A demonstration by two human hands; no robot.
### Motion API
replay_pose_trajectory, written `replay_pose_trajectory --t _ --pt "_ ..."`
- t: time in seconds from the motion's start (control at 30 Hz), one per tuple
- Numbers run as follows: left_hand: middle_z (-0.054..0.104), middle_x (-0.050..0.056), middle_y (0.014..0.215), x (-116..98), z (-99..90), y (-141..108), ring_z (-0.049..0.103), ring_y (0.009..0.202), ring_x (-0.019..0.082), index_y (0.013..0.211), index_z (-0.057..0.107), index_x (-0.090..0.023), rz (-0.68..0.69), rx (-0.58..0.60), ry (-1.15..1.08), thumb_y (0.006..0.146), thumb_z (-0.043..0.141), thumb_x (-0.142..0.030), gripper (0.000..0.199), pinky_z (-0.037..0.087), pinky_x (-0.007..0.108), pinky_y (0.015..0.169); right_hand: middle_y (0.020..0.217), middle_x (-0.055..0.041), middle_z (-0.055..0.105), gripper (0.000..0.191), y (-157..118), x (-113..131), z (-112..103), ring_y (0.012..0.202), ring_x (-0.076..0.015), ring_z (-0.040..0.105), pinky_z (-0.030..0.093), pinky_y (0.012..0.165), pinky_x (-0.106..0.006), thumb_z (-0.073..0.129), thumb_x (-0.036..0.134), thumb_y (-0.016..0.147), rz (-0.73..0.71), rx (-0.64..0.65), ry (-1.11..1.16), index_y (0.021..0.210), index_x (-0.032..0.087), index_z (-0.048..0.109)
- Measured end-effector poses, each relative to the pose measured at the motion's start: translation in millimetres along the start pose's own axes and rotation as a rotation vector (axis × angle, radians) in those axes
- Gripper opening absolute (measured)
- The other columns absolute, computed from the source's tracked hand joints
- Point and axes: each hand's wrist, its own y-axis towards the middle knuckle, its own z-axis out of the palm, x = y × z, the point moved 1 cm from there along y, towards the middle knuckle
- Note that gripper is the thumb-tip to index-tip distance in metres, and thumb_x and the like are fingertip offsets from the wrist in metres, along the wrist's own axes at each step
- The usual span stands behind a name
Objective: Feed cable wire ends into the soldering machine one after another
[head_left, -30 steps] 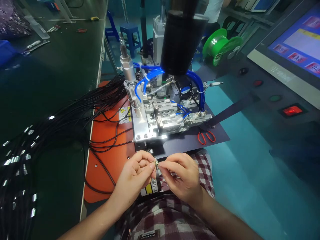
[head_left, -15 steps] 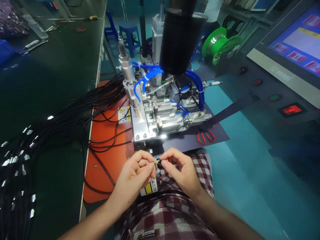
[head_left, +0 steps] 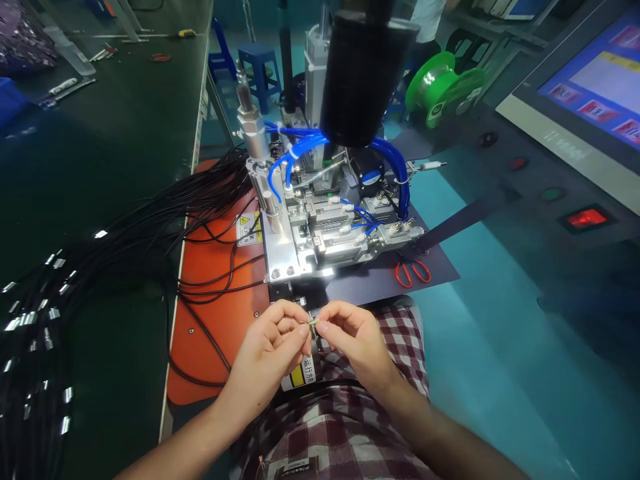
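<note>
Above my lap, close to the near edge of the machine, my left hand (head_left: 280,337) pinches some thin wires (head_left: 313,322) between thumb and forefinger. My right hand (head_left: 357,340) is closed on the same wires from the other side, its fingertips nearly meeting the left ones. Only a short, light-coloured stretch of wire shows between them; the rest is hidden by my fingers. Just beyond my hands stands a metal bench machine (head_left: 330,250) with blue air hoses (head_left: 400,167). A yellow-and-white label (head_left: 299,375) shows under my left hand.
Black cables (head_left: 150,207) run in a thick bundle over the dark table (head_left: 125,167) and the orange board (head_left: 220,327). Red-handled scissors (head_left: 413,273) lie right of the machine. A screen panel (head_left: 595,100) stands at right, a green spool (head_left: 440,87) behind. A person (head_left: 429,23) is partly visible at the back.
My right fingertips have shifted slightly left, closer to my left hand. The coloured wires and dark end seen between my fingers earlier are now mostly covered. My left hand has barely moved.
</note>
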Motion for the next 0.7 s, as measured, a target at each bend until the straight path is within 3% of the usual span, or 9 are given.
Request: replay_pose_trajectory --t 0.13,0.4,0.7 --pt "0.051 -0.005 0.059 0.2 -0.2 1.6 0.033 0.046 0.004 0.086 0.048 -0.017 0.006 0.006 0.004 0.086 0.053 -0.027 0.012 0.022 0.015 0.042 0.057 0.0046 0.049 0.008 0.6 -5.1 -0.2 0.049 -0.0072 0.037 0.03 0.046 -0.021 0.064 0.023 0.072 0.06 0.017 0.054 0.07 0.016 0.061" --pt "0.051 -0.005 0.059 1.7 -0.3 0.0 0.03 0.044 0.003 0.085 0.048 -0.017 -0.006 0.008 -0.001 0.085 0.054 -0.029 0.013 0.019 0.016 0.041 0.058 0.0034 0.051 0.011 -0.5 -1.0 2.6 0.05 -0.0081 0.039 0.031 0.047 -0.022 0.065 0.024 0.071 0.041 -0.003 0.026 0.069 0.015 0.061" --pt "0.051 -0.005 0.059 2.6 -1.7 1.6 0.032 0.046 0.004 0.086 0.048 -0.018 -0.01 0.03 -0.06 0.086 0.053 -0.025 0.008 0.021 0.016 0.043 0.052 0.0037 0.046 0.009 3.4 -4.5 5.0 0.049 -0.0079 0.035 0.024 0.048 -0.022 0.063 0.022 0.07 0.252 0.059 0.3 0.064 0.014 0.062"
